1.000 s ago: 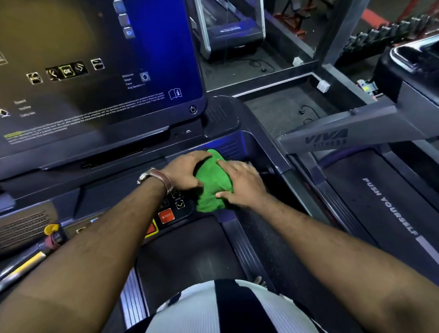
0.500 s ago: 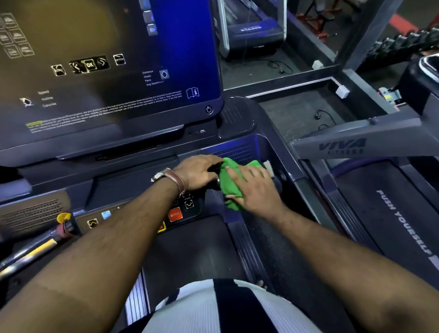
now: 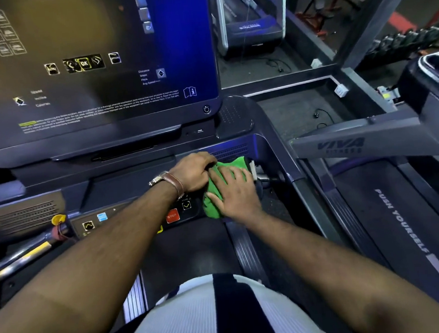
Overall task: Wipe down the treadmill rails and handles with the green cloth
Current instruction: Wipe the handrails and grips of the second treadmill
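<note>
The green cloth (image 3: 235, 165) lies bunched over the right handle of the treadmill, just below the console (image 3: 237, 144). My right hand (image 3: 234, 192) lies on top of the cloth with fingers spread and fairly straight, pressing it down. My left hand (image 3: 194, 172), with a brown-strapped watch on the wrist, has curled fingers gripping the cloth's left edge. The handle itself is mostly hidden under the cloth and hands; a short dark stub (image 3: 266, 180) shows to the right.
A big touch screen (image 3: 89, 66) stands above the hands. A red stop button (image 3: 172, 216) and control keys sit left of the cloth. The left handle (image 3: 19, 255) with a yellow band runs at lower left. A neighbouring treadmill (image 3: 398, 218) lies to the right.
Both hands and the cloth stay in the same spot on the right handle. My right hand has slid further over the cloth and spread flatter, covering more of it.
</note>
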`<state>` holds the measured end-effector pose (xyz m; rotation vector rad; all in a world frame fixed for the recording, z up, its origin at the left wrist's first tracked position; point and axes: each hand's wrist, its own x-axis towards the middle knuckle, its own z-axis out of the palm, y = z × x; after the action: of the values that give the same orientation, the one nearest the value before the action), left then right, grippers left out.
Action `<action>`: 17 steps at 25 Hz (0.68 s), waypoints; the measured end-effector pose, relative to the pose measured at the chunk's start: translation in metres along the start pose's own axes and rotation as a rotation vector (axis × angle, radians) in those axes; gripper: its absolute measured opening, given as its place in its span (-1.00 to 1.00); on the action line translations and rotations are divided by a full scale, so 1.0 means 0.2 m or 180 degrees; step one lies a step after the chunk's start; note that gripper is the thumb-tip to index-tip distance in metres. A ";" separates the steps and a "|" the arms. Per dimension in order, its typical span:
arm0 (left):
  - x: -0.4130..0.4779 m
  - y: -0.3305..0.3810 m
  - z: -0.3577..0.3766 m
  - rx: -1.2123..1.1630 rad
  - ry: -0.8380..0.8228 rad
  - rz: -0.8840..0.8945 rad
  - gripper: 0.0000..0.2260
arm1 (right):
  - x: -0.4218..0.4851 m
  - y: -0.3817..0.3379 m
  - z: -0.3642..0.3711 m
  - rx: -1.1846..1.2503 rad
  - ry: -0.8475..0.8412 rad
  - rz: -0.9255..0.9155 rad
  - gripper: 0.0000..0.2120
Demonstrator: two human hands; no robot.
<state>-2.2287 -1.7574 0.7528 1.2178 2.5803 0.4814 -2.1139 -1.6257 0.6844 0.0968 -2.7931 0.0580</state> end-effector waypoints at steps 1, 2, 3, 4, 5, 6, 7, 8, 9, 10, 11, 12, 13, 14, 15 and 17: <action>0.00 0.00 0.00 0.0037 -0.0004 0.0033 -0.55 | -0.04 0.11 0.01 -0.0153 0.0006 -0.0291 -0.44; 0.00 0.00 0.01 0.0082 -0.0041 0.0056 -0.54 | -0.08 0.22 0.01 -0.0254 -0.0037 -0.0430 -0.42; 0.00 -0.01 0.02 0.0136 -0.0099 0.0060 -0.54 | -0.12 0.32 0.01 -0.0286 -0.0122 -0.0450 -0.40; 0.00 -0.02 0.03 0.0187 -0.0141 0.0039 -0.55 | -0.15 0.40 0.00 -0.0263 -0.0196 -0.0333 -0.40; 0.00 -0.03 0.03 0.0233 -0.0154 0.0003 -0.57 | -0.16 0.43 -0.01 -0.0211 -0.0233 -0.0062 -0.41; 0.01 -0.04 0.04 0.0254 -0.0148 -0.0029 -0.58 | -0.14 0.39 -0.01 -0.0157 -0.0210 0.0391 -0.44; 0.01 -0.04 0.03 0.0248 -0.0139 -0.0039 -0.58 | -0.09 0.30 -0.02 -0.0096 -0.0096 0.0961 -0.48; 0.01 -0.04 0.03 0.0239 -0.0137 -0.0051 -0.58 | -0.04 0.17 -0.02 0.0017 0.0011 0.1463 -0.52; 0.01 -0.03 0.03 0.0259 -0.0120 -0.0054 -0.58 | 0.01 0.05 -0.03 0.0168 0.0083 0.1679 -0.54; 0.01 -0.02 0.03 0.0246 -0.0119 -0.0062 -0.56 | 0.04 -0.06 -0.02 0.0294 0.0093 0.1562 -0.55; 0.01 -0.01 0.03 0.0200 -0.0115 -0.0062 -0.52 | 0.04 -0.13 -0.02 0.0336 0.0042 0.1259 -0.53; 0.01 -0.02 0.03 0.0130 -0.0089 -0.0062 -0.49 | 0.01 -0.16 -0.01 0.0310 -0.0070 0.0918 -0.50; 0.01 -0.02 0.03 0.0069 -0.0054 -0.0065 -0.48 | -0.02 -0.13 -0.01 0.0240 -0.0106 0.0585 -0.49; 0.01 -0.03 0.03 0.0016 -0.0030 -0.0040 -0.48 | -0.05 -0.06 -0.01 0.0179 -0.0103 0.0245 -0.49; 0.00 -0.02 0.03 -0.0012 -0.0031 0.0006 -0.49 | -0.06 0.02 -0.02 0.0091 -0.0086 -0.0093 -0.48; 0.00 -0.02 0.02 -0.0008 -0.0093 0.0034 -0.50 | -0.10 0.15 -0.03 -0.0066 -0.0104 -0.0554 -0.42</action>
<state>-2.2293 -1.7587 0.7475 1.2291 2.5493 0.4654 -2.0952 -1.5939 0.6820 0.3378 -2.8047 -0.0153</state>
